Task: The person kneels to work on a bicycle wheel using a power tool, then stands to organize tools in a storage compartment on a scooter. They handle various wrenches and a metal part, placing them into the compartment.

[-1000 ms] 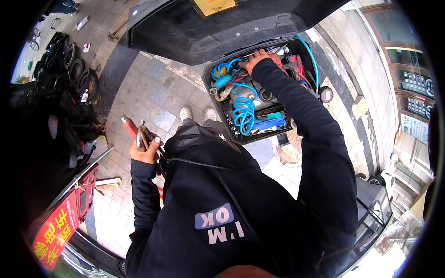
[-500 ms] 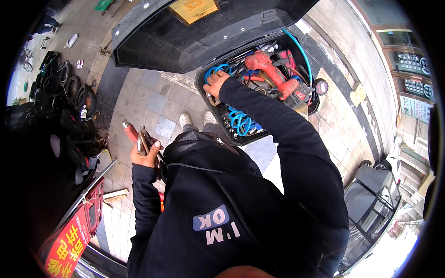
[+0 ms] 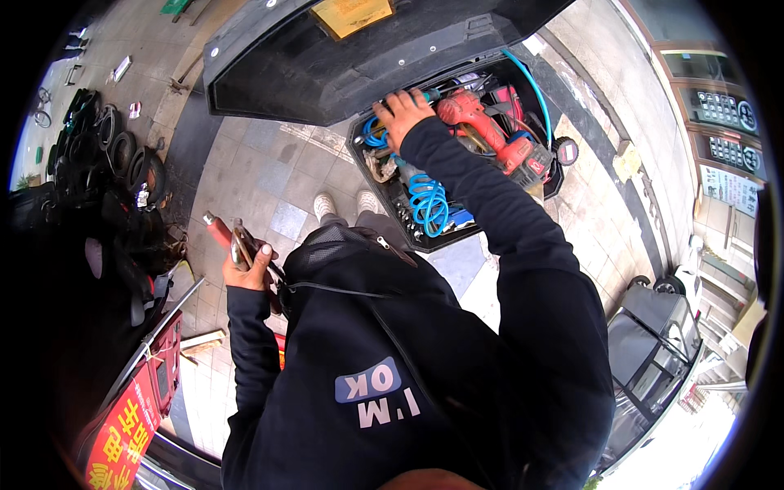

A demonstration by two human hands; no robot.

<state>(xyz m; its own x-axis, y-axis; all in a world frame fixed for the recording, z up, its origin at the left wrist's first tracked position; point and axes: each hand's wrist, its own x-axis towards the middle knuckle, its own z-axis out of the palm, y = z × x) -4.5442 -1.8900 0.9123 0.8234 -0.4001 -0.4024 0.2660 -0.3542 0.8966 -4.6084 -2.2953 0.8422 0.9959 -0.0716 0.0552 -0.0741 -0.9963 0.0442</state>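
My left hand (image 3: 247, 273) is closed around a red-handled metal tool (image 3: 219, 232), held out at my left side; its exact kind is hard to make out. Over the near left corner of a black toolbox (image 3: 452, 242), my right hand (image 3: 403, 117) has its fingers spread. Just beyond its fingertips lies a teal-handled tool (image 3: 433, 95). Blue coiled hose (image 3: 428, 204) sits in the box below my right wrist. A red cordless power tool (image 3: 490, 131) rests further right among other tools.
The box's raised black lid (image 3: 327, 77) stands behind the opening. Several tyres (image 3: 122, 151) are piled at far left. A red banner (image 3: 122, 429) hangs at lower left, and a grey vehicle (image 3: 657, 343) stands at right. My shoes (image 3: 325, 204) are on paving.
My right hand has lifted from among the things at the box's left corner and shifted up and right, its fingers spreading. My left hand keeps its tool and has drifted slightly left.
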